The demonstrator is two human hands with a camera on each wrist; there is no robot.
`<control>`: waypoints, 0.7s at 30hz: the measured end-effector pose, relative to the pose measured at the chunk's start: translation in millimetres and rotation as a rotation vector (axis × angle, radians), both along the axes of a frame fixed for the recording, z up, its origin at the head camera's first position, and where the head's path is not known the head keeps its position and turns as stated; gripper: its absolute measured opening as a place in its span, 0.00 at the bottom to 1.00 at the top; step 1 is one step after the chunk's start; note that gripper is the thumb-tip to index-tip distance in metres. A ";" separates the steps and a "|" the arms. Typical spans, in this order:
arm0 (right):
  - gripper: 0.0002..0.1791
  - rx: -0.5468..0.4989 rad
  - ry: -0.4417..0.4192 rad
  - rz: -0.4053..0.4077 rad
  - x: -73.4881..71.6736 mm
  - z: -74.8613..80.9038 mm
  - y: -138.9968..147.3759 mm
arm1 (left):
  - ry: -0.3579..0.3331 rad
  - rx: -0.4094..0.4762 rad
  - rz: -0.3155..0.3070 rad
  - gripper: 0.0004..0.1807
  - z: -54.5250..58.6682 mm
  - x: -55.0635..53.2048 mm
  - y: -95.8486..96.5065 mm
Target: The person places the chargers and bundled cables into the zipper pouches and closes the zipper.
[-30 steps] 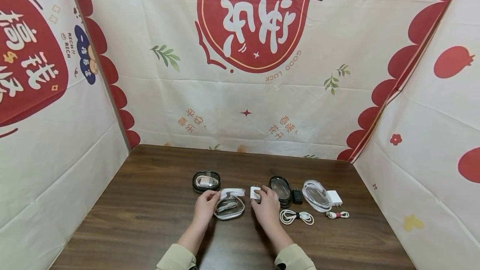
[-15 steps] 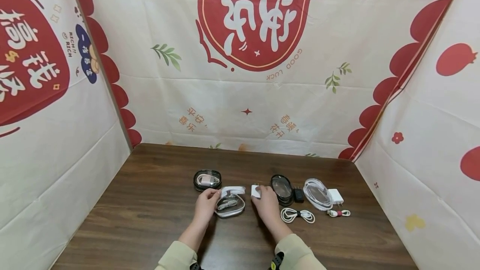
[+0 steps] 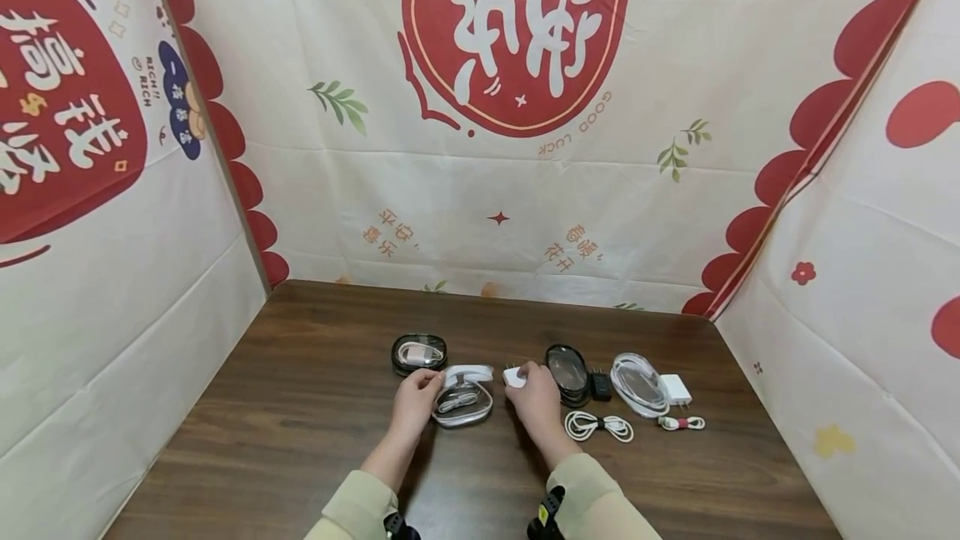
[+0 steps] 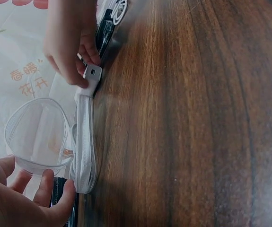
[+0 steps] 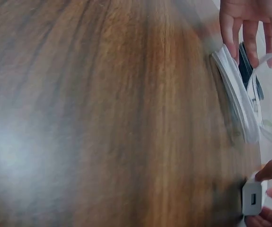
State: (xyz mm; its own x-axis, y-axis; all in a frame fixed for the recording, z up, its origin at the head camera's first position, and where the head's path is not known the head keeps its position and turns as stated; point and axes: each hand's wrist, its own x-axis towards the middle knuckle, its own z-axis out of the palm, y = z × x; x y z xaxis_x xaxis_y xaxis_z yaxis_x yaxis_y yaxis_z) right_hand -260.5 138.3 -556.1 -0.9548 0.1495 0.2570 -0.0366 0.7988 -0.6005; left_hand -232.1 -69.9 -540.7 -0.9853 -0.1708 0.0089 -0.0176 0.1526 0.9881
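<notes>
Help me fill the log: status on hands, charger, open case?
Right hand gripping white charger. Left hand at open clear case, cable inside. No obstacle visible between charger and case.

We see two matching sleeves in plain pale khaki, the left sleeve (image 3: pixel 352 508) and the right sleeve (image 3: pixel 594 497), both loose and softly creased. Beside their ends we make out a black left wrist device (image 3: pixel 400 528) and a black right wrist device (image 3: pixel 545 525), the latter with a small yellow patch (image 3: pixel 543 514). The fingers (image 4: pixel 67 201) are bare.
</notes>
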 end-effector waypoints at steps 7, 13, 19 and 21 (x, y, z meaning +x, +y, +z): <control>0.13 -0.117 -0.002 0.050 11.6 1.1 14.7 | -0.010 0.008 0.001 0.09 -0.6 -2.9 0.6; 0.13 -0.167 -0.082 0.120 19.7 7.8 25.0 | -0.015 -0.004 -0.013 0.09 1.4 -3.1 1.3; 0.12 -0.226 -0.119 0.239 31.5 20.4 30.5 | -0.011 -0.017 -0.034 0.10 2.8 -4.7 1.7; 0.12 -0.242 -0.124 0.308 35.1 23.7 30.0 | -0.016 -0.023 -0.046 0.10 3.8 -5.2 1.8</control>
State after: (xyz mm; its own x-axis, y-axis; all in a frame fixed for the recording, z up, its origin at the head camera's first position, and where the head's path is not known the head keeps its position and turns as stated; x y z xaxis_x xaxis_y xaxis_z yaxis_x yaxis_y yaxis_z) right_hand -225.4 168.2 -532.4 -0.9858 -0.1066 0.1299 -0.1680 0.5967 -0.7847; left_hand -237.3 -68.1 -536.9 -0.9921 -0.1254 -0.0031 -0.0254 0.1765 0.9840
